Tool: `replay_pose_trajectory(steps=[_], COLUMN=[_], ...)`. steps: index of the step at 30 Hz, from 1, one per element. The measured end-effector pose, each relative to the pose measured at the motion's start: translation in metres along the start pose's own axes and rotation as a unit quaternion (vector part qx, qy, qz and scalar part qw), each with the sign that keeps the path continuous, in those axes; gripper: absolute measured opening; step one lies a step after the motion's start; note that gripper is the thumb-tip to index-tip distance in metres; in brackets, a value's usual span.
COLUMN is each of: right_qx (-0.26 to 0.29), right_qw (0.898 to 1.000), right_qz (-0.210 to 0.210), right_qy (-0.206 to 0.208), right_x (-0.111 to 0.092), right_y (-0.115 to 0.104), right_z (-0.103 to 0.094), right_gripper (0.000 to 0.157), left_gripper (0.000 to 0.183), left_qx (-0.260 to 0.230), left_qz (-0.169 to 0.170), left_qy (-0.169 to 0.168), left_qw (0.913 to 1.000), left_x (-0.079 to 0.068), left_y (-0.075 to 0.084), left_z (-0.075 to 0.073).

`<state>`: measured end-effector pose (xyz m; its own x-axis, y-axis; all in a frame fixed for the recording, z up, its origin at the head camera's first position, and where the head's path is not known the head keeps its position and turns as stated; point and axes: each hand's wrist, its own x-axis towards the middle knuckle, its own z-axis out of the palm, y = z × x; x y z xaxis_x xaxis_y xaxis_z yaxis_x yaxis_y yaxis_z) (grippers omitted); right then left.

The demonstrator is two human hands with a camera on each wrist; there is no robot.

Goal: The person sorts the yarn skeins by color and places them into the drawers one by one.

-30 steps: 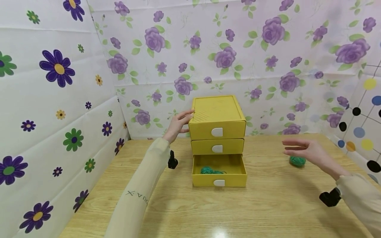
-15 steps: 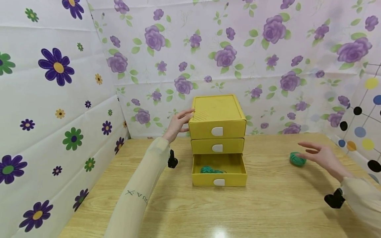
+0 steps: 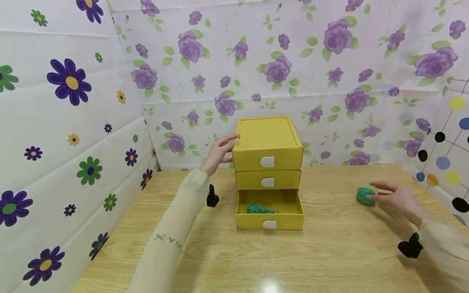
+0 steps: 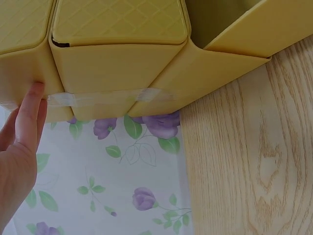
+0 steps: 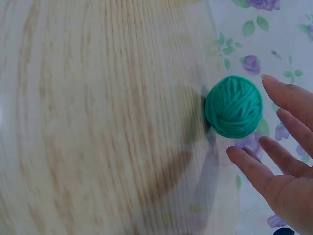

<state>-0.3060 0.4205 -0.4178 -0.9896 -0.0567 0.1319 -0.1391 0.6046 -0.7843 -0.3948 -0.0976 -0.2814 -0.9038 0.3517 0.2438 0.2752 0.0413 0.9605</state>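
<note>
My left hand (image 3: 220, 153) rests on the upper left side of a yellow three-drawer box (image 3: 269, 134), fingertips on its top edge. In the left wrist view a finger (image 4: 30, 115) lies straight against the box's side. The bottom drawer (image 3: 270, 221) is pulled out, with a green yarn ball (image 3: 255, 209) and a loose strand in it. A second green ball of yarn (image 5: 234, 106) sits on the table at the right. My right hand (image 3: 399, 200) is right beside that ball, fingers spread and relaxed, holding nothing.
The wooden table (image 3: 234, 260) carries the box near its back edge. Behind it hangs a cloth with purple roses (image 3: 277, 70). A daisy-patterned sheet (image 3: 69, 162) stands at the left and a dotted one (image 3: 447, 162) at the right.
My right hand has moved right and slightly down, coming close to the yarn ball on the table. The left hand, box and drawer have stayed in place.
</note>
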Motion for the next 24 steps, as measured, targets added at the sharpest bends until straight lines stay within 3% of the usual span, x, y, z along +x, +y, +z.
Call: replay_pose_trajectory(steps=[5,11,24], right_qx=[0.006,-0.034,-0.071], right_qw=[1.0,0.999,0.997], right_qz=[0.007,0.012,0.02], right_qy=[0.0,0.005,0.03], right_x=[0.003,0.011,0.017], right_y=[0.005,0.005,0.002], right_z=[0.005,0.012,0.022], right_gripper=[0.069,0.074,0.064], left_gripper=[0.042,0.043,0.042], left_qx=[0.001,0.003,0.003], left_qz=[0.001,0.005,0.0], left_qy=[0.001,0.003,0.004], left_qw=[1.0,1.0,1.0], left_x=[0.001,0.001,-0.001], left_y=[-0.001,-0.001,0.001], left_z=[0.0,0.0,0.0])
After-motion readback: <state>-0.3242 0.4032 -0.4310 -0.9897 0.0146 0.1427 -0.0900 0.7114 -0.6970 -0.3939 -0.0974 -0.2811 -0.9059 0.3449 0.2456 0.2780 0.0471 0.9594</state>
